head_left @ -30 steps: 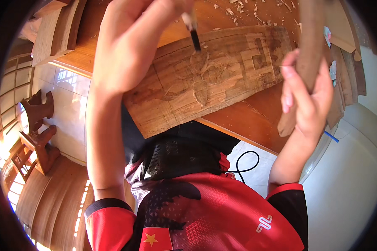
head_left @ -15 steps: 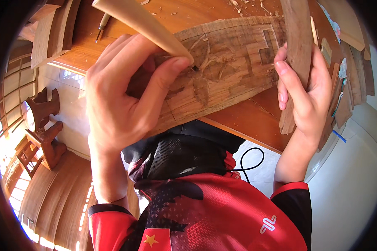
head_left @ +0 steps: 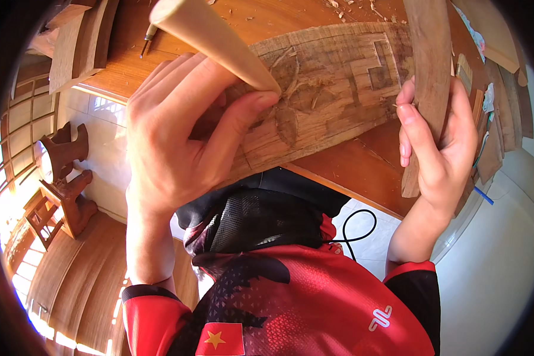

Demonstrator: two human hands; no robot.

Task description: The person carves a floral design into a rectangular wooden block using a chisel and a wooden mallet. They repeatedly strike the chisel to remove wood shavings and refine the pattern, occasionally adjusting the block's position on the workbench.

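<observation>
My left hand pinches the lower end of a pale wooden handle, that of a carving chisel, which leans up and to the left. Its tip meets the carved wooden board, though the blade is mostly hidden by my fingers. Leaf-like outlines and angular grooves are cut into the board, with small shavings near the tip. To the right, my right hand is closed around a long dark wooden stick, held nearly upright over the board's right end.
The board lies on a brown wooden table scattered with shavings. A second thin carving tool lies at the far left. Wooden pieces are stacked at the table's left, more boards at the right. A blue pen-like object sits lower right.
The chisel handle has tipped more upright, its top shifting right. My right hand and the wooden stick have moved slightly right and down. Both hands keep their hold.
</observation>
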